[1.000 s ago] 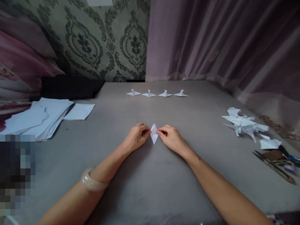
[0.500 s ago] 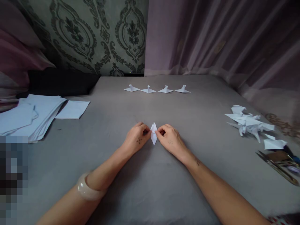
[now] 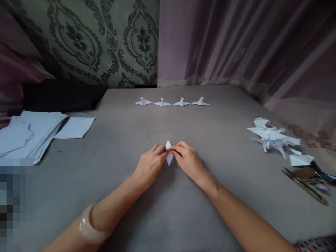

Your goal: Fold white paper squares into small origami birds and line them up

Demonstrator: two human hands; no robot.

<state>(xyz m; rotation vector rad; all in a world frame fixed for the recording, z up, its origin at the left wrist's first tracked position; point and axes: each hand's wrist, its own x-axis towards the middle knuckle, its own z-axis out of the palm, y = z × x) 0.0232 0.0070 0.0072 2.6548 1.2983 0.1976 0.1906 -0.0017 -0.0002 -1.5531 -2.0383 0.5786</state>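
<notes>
The left hand (image 3: 151, 162) and the right hand (image 3: 187, 157) meet over a small, white, narrow diamond-shaped piece of folded paper (image 3: 169, 161), which is at the centre of the grey cloth-covered surface (image 3: 168, 206). Each hand pinches the folded paper near its middle, one from either side, with the fingertips close together; whether the fingertips touch each other cannot be told. The main risk is a crease set off-centre: if one hand presses harder or sits higher than the other, the two halves are likely to misalign. A second risk is tearing — the piece is small, probably thick with layers, and an uneven pull at the split upper tip could open it along a fold. If either pinch slackens, the layers may spring apart or the piece may turn between the fingers. The row of four white folded-paper birds (image 3: 181, 103) stands well apart beyond the hands, so accidental contact appears unlikely. The fingers cover the middle of the folded paper, hiding the crease under pressure; its underside is not visible, nor whether it rests on the cloth. At right, the tangled heap of white folded-paper shapes (image 3: 278, 135) cannot be counted — its pieces overlap. A pixelated block (image 3: 13, 206) obscures the lower left edge.
</notes>
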